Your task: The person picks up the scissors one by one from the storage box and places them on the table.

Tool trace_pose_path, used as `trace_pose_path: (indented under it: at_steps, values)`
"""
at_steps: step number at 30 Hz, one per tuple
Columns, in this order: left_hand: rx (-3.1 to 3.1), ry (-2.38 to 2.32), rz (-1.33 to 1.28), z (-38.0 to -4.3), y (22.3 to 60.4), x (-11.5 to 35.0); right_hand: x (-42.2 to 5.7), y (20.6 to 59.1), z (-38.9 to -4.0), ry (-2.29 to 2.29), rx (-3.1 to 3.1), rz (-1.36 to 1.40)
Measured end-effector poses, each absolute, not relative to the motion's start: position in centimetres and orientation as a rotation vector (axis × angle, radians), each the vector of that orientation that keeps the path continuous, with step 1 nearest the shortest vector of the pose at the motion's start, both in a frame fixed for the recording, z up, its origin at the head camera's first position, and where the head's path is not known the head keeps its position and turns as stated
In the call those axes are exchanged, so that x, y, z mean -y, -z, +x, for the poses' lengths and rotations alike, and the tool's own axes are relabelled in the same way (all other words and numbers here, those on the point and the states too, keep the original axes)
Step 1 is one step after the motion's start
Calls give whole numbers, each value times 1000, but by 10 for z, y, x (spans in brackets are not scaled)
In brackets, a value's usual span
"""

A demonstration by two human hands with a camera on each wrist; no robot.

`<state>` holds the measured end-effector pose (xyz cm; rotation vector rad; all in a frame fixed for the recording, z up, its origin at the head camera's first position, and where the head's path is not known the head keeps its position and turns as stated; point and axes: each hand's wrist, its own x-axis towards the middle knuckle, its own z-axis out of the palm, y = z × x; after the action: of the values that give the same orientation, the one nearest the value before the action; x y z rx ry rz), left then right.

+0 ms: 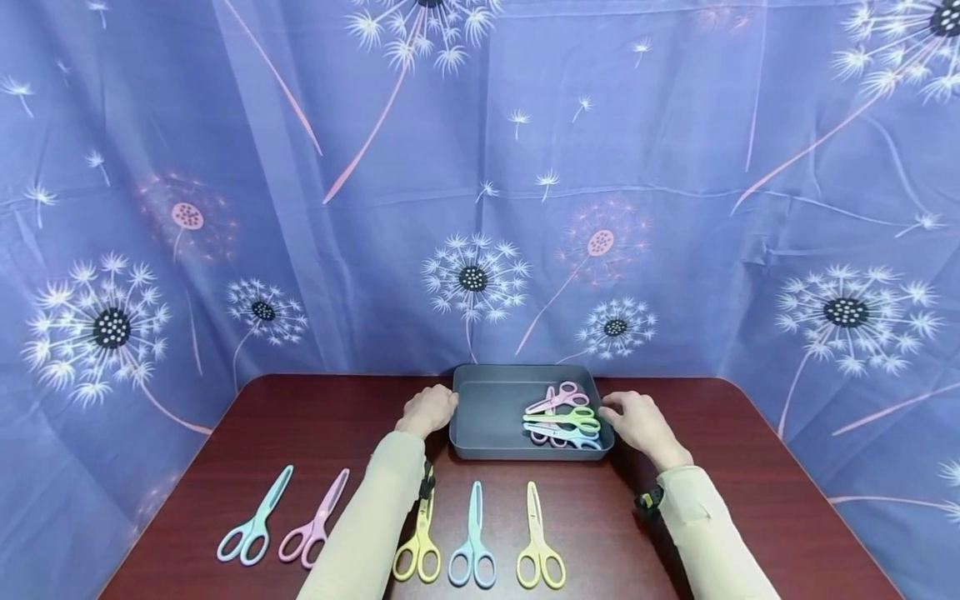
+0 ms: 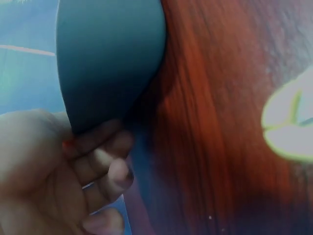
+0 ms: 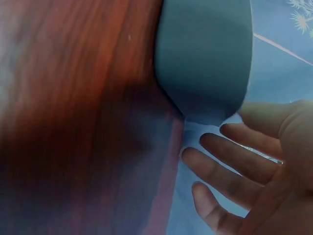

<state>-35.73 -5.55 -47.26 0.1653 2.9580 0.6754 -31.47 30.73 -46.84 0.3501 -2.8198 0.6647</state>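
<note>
A shallow dark grey tray (image 1: 487, 454) sits near the back of the table. Its left wall (image 2: 110, 54) is gripped by my left hand (image 1: 431, 410), with the fingers bent against the outer side. At the opposite end, my right hand (image 1: 637, 423) pinches the rim between thumb and index finger, while its other fingers (image 3: 230, 178) spread loosely below the wall. Heaped in the tray's right half are pink scissors (image 1: 558, 398), green scissors (image 1: 577, 419) and blue scissors (image 1: 562, 435), with another pink pair partly hidden beneath them.
On the table (image 1: 600, 533), in a row before the tray, lie teal scissors (image 1: 255, 521), pink scissors (image 1: 318, 521), yellow scissors (image 1: 420, 537) partly behind my left forearm, light blue scissors (image 1: 474, 537) and more yellow scissors (image 1: 536, 537). A dandelion-patterned curtain (image 1: 375, 250) hangs behind.
</note>
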Motion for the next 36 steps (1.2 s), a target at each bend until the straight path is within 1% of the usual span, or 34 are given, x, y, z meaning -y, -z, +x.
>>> trace_pose_path:
  at_steps: [13,22,31,36]
  values:
    - [-3059,-582,111,-355,472,47,-311,454,-321,-565,2812,459]
    - [-3054,-566,94,-355,473,46,-307,456,-326,-431,2740,702]
    - [-3055,-554,114,-355,471,46,-298,458,-329,-309,2727,840]
    - [-3041,-547,88,-355,470,45,-292,453,-330,-223,2774,862]
